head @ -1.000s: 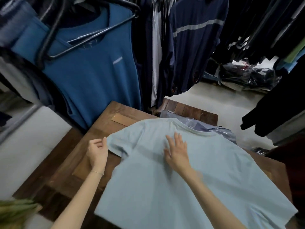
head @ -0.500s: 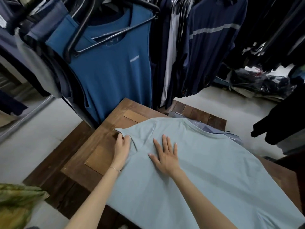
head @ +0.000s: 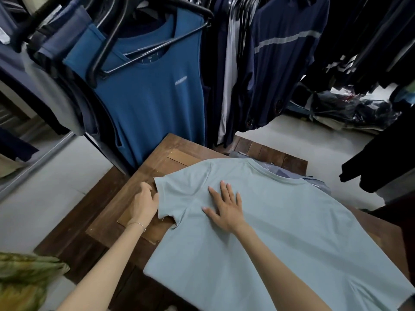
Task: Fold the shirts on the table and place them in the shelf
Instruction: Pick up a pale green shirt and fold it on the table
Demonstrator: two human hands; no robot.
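I find the pale blue-green T-shirt (head: pixel 258 221) lying spread face-down across the wooden table (head: pixel 134 191), collar toward the far edge, hem running off the near corner. No fold is made in it as yet; I judge the task at its opening stage, with folding and shelving both outstanding. My right hand (head: pixel 226 207) lies flat on the cloth below the collar, fingers straight and spread, pressing it down. My left hand (head: pixel 146 203) is at the edge of the left sleeve (head: pixel 170 196), fingers curled toward the hem; whether it pinches the cloth I cannot tell. More packaged or folded garments (head: pixel 280 171) lie under the collar end. No shelf is identifiable in view. Beyond the table, a blue sleeveless top (head: pixel 152 97) on a hanger and dark garments (head: pixel 280 63) hang over a pale floor (head: pixel 45 187).
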